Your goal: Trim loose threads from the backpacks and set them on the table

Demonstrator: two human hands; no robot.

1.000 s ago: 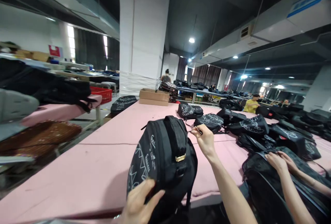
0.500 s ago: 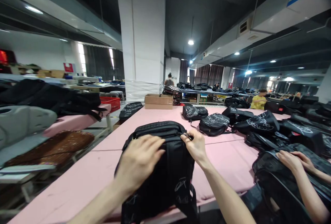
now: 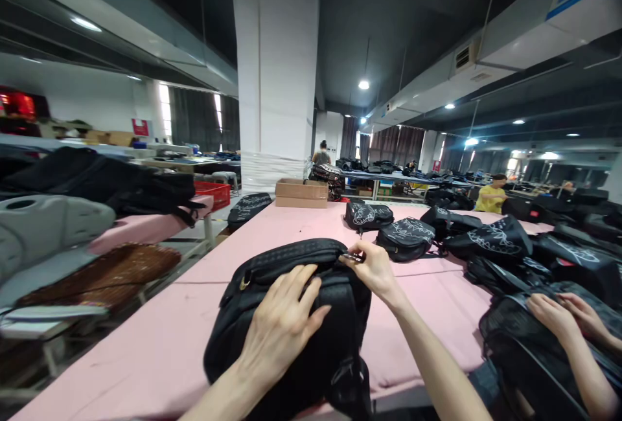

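Black backpack point(image 3: 276, 260) is pinned near the pink table point(image 3: 160, 337) front edge by the left hand point(image 3: 284, 324), grip spread flat, while its zip pull point(image 3: 352, 256) is pinched in the right hand point(image 3: 372, 272) – zip prob. part-run, rest to be pulled.

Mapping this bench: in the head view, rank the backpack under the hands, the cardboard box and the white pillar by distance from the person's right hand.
1. backpack: the right hand is on its top edge.
2. cardboard box: farther ahead, to the left.
3. white pillar: behind the box.
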